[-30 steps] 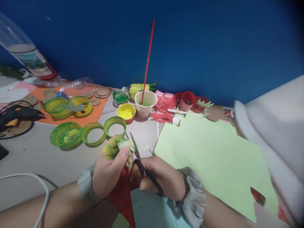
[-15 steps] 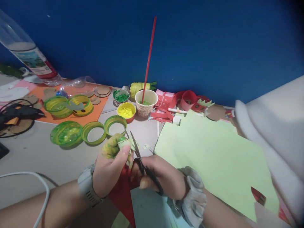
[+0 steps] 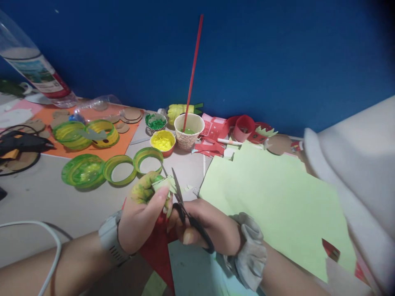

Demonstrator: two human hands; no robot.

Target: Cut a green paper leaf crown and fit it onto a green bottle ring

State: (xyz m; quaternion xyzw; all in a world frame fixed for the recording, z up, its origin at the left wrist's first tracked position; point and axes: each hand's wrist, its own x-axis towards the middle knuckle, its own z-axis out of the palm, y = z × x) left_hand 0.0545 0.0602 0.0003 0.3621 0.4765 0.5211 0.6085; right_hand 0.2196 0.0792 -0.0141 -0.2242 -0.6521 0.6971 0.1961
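My left hand point(image 3: 143, 218), its fingers smeared with green and yellow paint, pinches a small folded piece of light green paper point(image 3: 163, 185). In my right hand point(image 3: 203, 224) is a pair of black-handled scissors point(image 3: 180, 197). The blades are apart and lie at the right side of the paper piece. Small green paper scraps point(image 3: 187, 188) lie on the table just beyond the blades. Under my hands is red paper point(image 3: 157, 250), with pale blue paper point(image 3: 194, 267) beside it.
Paint-streaked rings point(image 3: 119, 169), a cup of yellow paint point(image 3: 162, 142), a cup of green paint point(image 3: 156, 123) and a paper cup point(image 3: 188, 130) with a red stick stand ahead. A large light green sheet point(image 3: 274, 197) lies right. A glue gun point(image 3: 23, 139) and tilted bottle point(image 3: 37, 70) are left.
The scissor blades stand slightly wider apart than before. Both hands keep nearly the same place, and the view has shifted a little.
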